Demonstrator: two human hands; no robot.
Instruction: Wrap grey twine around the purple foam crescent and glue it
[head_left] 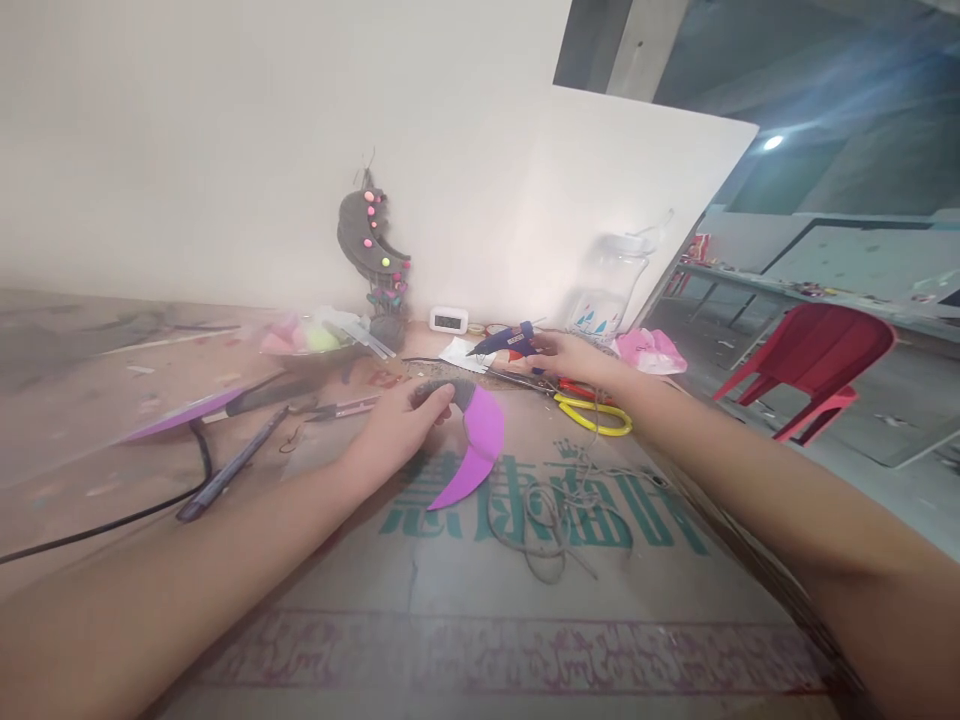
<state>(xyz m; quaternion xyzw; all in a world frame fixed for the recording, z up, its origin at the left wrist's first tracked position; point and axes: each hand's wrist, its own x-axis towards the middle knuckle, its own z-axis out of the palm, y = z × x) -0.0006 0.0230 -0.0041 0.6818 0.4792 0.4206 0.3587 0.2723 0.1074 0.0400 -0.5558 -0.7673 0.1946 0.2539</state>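
Note:
A purple crescent [486,440], its upper end wrapped in grey yarn [459,393], is in my left hand [409,425], with the thumb pressed over the wrapped part. My right hand [559,355] is closed around a dark blue glue gun [504,341]. The gun's nozzle points left above a piece of white paper [459,354]. Loose grey yarn [551,510] lies in loops on the printed cardboard [360,580] to the right of the crescent. Scissors with yellow handles [596,415] lie below my right wrist.
A finished-looking grey moon with coloured pompoms [367,235] leans on the white wall behind. Near it stand a small white clock [448,320] and a clear bottle [607,285]. Pompoms [300,335], a dark pen-like stick [232,465] and a black cable [105,522] lie left.

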